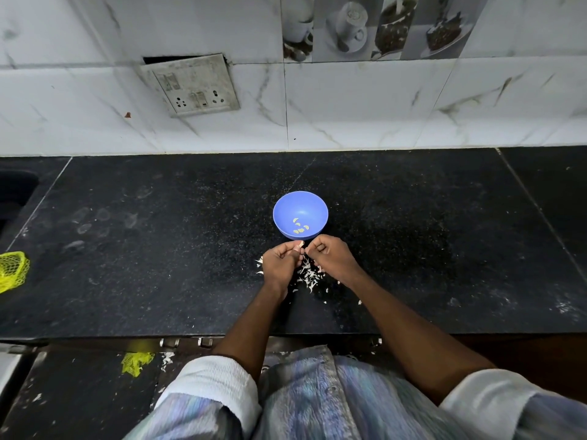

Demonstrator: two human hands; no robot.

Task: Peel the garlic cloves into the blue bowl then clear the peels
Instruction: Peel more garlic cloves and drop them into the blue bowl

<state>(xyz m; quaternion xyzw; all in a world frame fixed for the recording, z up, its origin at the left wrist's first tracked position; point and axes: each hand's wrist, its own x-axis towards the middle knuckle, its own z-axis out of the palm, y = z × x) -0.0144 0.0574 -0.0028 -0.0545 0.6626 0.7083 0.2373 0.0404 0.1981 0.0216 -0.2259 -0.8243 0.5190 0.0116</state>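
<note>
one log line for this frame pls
step: peeling | left hand: pinches clove | right hand: picks at clove | bowl: few peeled cloves | peels: on counter

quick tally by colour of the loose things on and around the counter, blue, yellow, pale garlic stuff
Blue: 1, the blue bowl.
Yellow: 2, a mesh net at the counter's left edge and a mesh scrap on the floor.
Pale garlic: 5 peeled cloves in the bowl, 1 garlic clove pinched by the left hand, and 1 pile of peels, too many to count.
Total: 10.
</note>
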